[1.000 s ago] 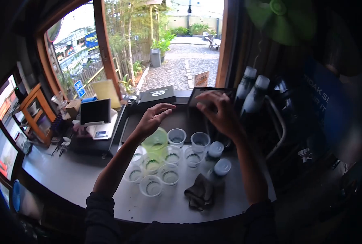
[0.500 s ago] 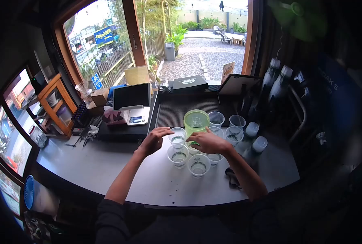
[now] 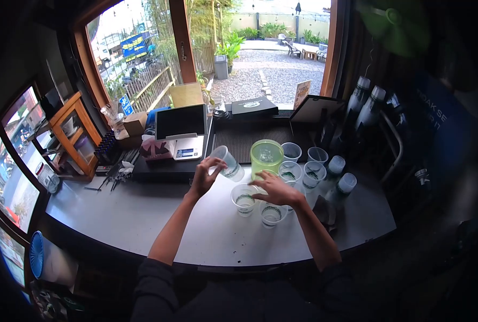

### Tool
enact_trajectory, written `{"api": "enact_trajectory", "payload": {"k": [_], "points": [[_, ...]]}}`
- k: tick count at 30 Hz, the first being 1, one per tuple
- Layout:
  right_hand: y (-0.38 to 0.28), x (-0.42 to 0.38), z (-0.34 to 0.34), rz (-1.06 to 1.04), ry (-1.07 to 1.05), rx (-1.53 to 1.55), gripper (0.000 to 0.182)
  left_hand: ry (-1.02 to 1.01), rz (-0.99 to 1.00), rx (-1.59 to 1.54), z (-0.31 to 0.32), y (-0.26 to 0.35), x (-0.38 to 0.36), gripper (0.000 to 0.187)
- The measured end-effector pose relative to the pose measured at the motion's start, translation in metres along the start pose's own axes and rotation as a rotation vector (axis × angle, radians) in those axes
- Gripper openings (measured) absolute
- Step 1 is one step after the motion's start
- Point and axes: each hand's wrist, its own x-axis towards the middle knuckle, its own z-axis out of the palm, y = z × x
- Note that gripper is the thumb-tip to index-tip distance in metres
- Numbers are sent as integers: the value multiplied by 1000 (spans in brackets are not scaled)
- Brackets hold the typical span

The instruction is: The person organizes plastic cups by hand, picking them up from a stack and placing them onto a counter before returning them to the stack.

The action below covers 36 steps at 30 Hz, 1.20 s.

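Tilted to the left, a clear plastic cup point(image 3: 229, 164) is gripped near its side by my left hand point(image 3: 204, 176). My right hand point(image 3: 276, 189) is over the group of cups, its fingers spread and curved downward; the fingertips are near the rim of a clear cup point(image 3: 244, 203). Another clear cup point(image 3: 271, 216) stands just below that hand. A green translucent container point(image 3: 266, 155) stands behind the hand, partly hidden by it. Several more clear cups, one of them at the right point(image 3: 314, 174), stand upright around the container.
Two stacks of cups point(image 3: 347, 183) are at the right, near a dark cloth point(image 3: 325, 212). A tablet point(image 3: 181, 122) on a stand and a tissue box point(image 3: 157, 148) are at the back left. Behind the cups lies a black ribbed mat point(image 3: 231, 147). The grey counter point(image 3: 126, 214) has a curved front edge.
My left hand now holds a cup, tilted away from the others. My right hand has shifted slightly right. Some front cups stand in a different arrangement, and the view has turned a little.
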Motion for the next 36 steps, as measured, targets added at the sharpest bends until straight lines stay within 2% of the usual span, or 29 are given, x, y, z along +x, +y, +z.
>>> {"api": "enact_trajectory", "payload": {"k": [1,4,5,8,13,16,19,22,24,26,29,32,36], "points": [[-5,-1,-5,46,80,57,59,95,-80,-144,2,8,3,18],[-18,5,-18,76,437,191,68,211,-179,-582,-2,32,18,23],[-23,5,-26,86,461,275,76,207,-205,-617,-3,42,21,30],[-31,5,-38,-45,627,439,77,241,-298,-742,-1,82,29,34],[-14,-15,-55,-48,806,748,67,-29,-313,-1034,20,118,38,47],[1,-38,-71,-88,883,887,74,-129,-272,-1059,43,138,54,40],[21,-60,-84,-125,1036,1013,80,-163,-270,-1237,77,157,76,38],[32,-84,-103,-112,1108,936,83,-219,-227,-1371,123,172,98,40],[46,-100,-116,-62,1168,852,82,-312,-290,-1507,152,186,112,42],[69,-116,-129,-32,1236,836,81,-360,-263,-1448,179,200,127,44],[104,-146,-159,-21,1293,778,80,-387,-244,-1181,210,207,159,46],[141,-177,-196,-5,1375,634,78,-381,-185,-1106,234,221,197,47],[193,-203,-254,25,1515,439,73,-392,-229,-1073,280,228,249,52]]}}
